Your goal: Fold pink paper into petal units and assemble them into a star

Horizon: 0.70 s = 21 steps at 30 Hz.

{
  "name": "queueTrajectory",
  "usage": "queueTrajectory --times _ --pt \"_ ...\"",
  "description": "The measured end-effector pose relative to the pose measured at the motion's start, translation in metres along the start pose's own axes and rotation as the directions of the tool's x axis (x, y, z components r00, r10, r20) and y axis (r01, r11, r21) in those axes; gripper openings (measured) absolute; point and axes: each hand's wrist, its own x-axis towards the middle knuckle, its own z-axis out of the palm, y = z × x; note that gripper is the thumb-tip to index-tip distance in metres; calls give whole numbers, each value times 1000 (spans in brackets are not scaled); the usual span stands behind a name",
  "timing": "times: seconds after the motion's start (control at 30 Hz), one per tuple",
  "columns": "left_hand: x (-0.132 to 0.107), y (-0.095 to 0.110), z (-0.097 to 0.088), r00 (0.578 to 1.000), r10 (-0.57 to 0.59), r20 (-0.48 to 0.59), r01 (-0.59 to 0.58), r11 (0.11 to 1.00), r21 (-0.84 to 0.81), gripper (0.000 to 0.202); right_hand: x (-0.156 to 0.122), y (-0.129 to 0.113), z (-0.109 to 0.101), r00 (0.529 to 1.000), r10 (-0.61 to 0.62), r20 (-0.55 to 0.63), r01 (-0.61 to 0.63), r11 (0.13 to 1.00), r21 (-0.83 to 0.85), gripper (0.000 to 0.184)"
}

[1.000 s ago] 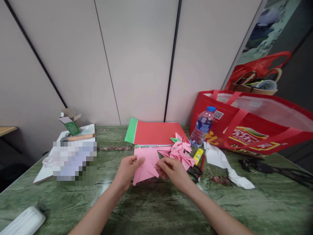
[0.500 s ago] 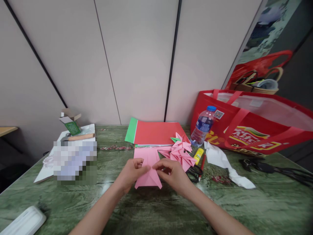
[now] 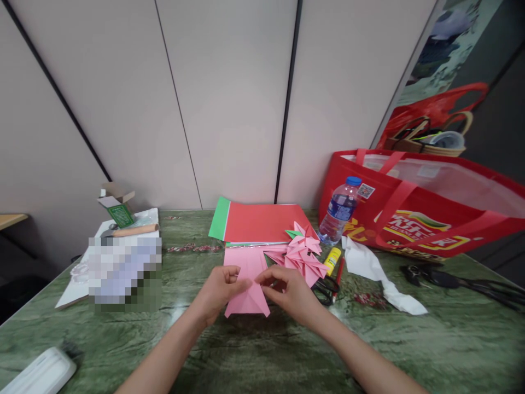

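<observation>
My left hand and my right hand both pinch a folded pink paper piece just above the green marbled table. The fingertips of both hands meet at the piece's top point. Flat pink paper sheets lie right behind it. A pile of folded pink paper shapes sits to the right of my right hand. A stack of red and green paper lies further back by the wall.
A water bottle and a big red bag stand at the right. A yellow glue stick, black scissors, white crumpled paper, more dark tools lie near. A white board and small box sit left.
The pink piece turned from tilted to pointing up between my hands, and my fingers closed together on its top point. In the last half second almost nothing moved.
</observation>
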Motion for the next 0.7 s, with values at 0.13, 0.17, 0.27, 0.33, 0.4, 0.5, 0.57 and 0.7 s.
queueTrajectory --times 0.13,0.17,0.27,0.33,0.4,0.5,0.57,0.7 --pt "-2 4 0 1000 -2 15 2 1000 15 33 0 1 -1 1000 -4 0 4 1000 -14 18" --pt "-2 5 0 1000 -3 16 3 1000 22 33 0 2 -1 1000 -4 -1 4 1000 -16 18" --pt "-2 6 -1 1000 -6 26 5 999 41 33 0 2 -1 1000 2 0 -2 1000 -14 19" --pt "-2 5 -1 999 -6 38 4 998 57 33 -1 0 -1 1000 6 4 -6 1000 -7 19" --pt "-1 4 -2 998 -7 55 3 997 73 35 -1 -1 -1 1000 10 9 -10 1000 2 20" --pt "0 2 -3 997 -14 74 7 995 101 39 -1 -1 -2 1000 19 15 -20 1000 22 20" --pt "0 1 -3 997 -19 69 11 993 119 39 -1 0 -2 1000 23 21 -24 999 39 17" --pt "-1 2 0 998 -45 45 39 991 128 38 0 3 -3 999 33 27 -35 997 70 12"
